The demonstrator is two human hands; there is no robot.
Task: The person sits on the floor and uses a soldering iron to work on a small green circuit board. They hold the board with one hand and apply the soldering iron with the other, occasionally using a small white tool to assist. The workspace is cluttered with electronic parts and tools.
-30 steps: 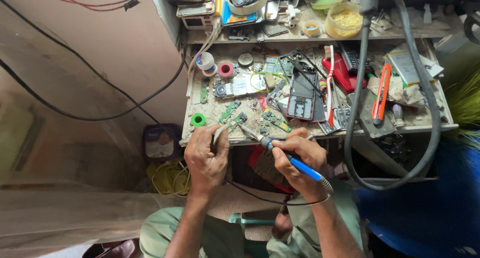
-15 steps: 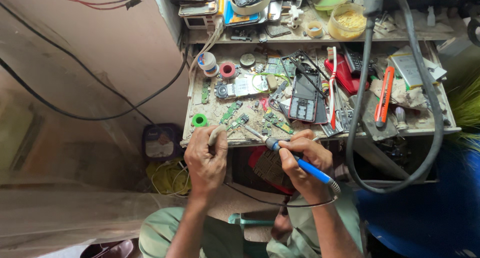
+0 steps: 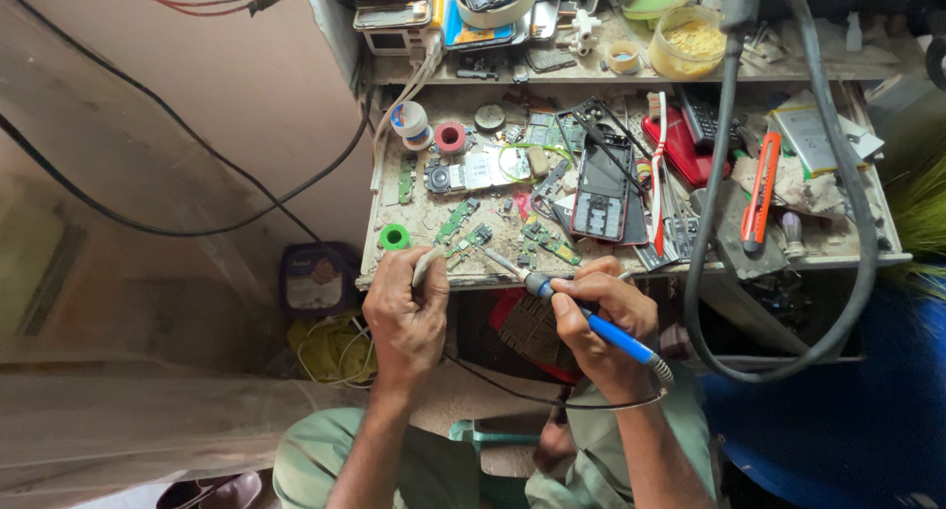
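Observation:
My right hand (image 3: pixel 599 317) grips a blue-handled soldering iron (image 3: pixel 581 317), its metal tip pointing up-left over the front edge of the workbench (image 3: pixel 631 270). My left hand (image 3: pixel 404 307) is closed around a thin pale tool or strip (image 3: pixel 426 265) that sticks up toward the bench edge. Between the two tips lie small green circuit boards (image 3: pixel 461 235). Both hands hover at the front left of the bench.
The bench is crowded: an opened black phone (image 3: pixel 601 189), a red phone shell (image 3: pixel 680 144), an orange cutter (image 3: pixel 761 189), tape rolls (image 3: pixel 448 136), a green ring (image 3: pixel 393 236). A thick black hose (image 3: pixel 705 223) loops down the right. A shelf above holds phones and a yellow jar (image 3: pixel 690 38).
Both hands stay at the bench's front edge; the soldering iron tip has shifted slightly. The camera view moved a little.

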